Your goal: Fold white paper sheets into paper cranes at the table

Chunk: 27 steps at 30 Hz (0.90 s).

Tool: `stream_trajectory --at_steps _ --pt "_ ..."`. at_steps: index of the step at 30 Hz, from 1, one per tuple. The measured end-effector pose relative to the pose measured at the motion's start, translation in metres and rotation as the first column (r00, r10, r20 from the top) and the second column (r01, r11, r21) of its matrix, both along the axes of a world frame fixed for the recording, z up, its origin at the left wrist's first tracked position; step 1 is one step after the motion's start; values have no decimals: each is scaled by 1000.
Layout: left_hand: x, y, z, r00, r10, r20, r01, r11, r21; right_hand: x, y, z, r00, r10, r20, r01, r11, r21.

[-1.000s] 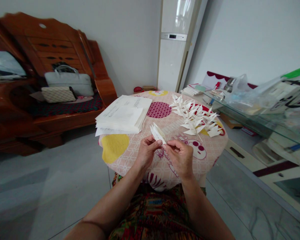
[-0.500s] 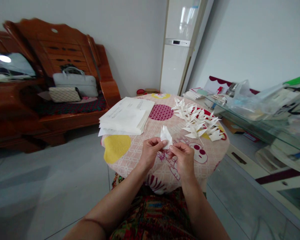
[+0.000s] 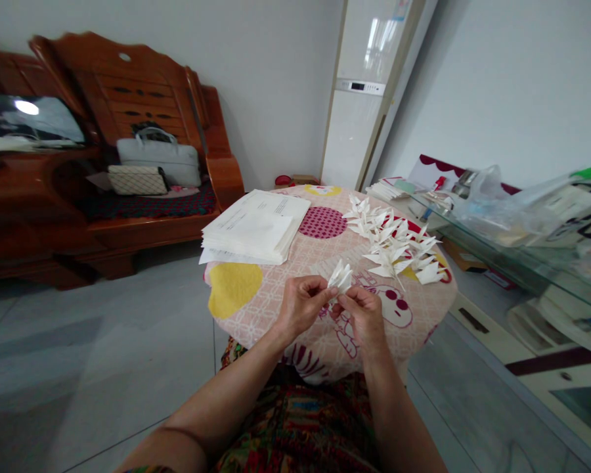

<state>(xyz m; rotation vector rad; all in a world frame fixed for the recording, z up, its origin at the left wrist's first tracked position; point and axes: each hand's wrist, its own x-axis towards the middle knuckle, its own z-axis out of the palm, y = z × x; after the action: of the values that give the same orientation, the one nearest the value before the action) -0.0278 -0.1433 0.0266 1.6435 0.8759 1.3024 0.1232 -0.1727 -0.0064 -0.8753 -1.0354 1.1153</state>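
Note:
A small piece of folded white paper point(image 3: 340, 276) is pinched between my two hands above the near part of the table. My left hand point(image 3: 305, 300) grips its left side with thumb and fingers. On the lower right, my right hand point(image 3: 363, 311) pinches the same paper, the fingertips of both hands close together. Its upper end spreads into several pointed layers; the lower end is hidden by my fingers. Beyond my right hand lie several folded paper cranes point(image 3: 387, 253) in a loose cluster.
A thick stack of printed paper sheets point(image 3: 256, 226) lies on the left of the round table, on a pink patterned tablecloth point(image 3: 276, 302). To the right stands a glass-topped cabinet point(image 3: 512, 263) with plastic bags point(image 3: 492, 207). A wooden bench point(image 3: 142, 131) holds bags at the left.
The folded paper has turned and tilted to the right, and its top layers now look more spread. Both hands still hold it. The whole view has shifted slightly.

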Motion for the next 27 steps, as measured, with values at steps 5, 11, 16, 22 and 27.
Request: stream_trajectory --at_steps 5,11,16,22,27 --pt "-2 -3 1 997 24 -77 -6 973 232 1 1 -2 998 35 44 -35 999 2" --pt "1 -3 0 997 -74 -35 81 959 272 1 4 -10 995 -7 103 3 999 35" --pt "-2 -3 5 986 -142 82 114 951 286 7 6 -12 991 29 130 -34 999 35" --pt "-8 -1 11 986 -169 3 154 906 395 14 4 -6 971 20 237 -23 1000 13" --pt "-10 4 9 975 -224 -18 216 913 345 18 1 4 945 46 325 -49 999 1"
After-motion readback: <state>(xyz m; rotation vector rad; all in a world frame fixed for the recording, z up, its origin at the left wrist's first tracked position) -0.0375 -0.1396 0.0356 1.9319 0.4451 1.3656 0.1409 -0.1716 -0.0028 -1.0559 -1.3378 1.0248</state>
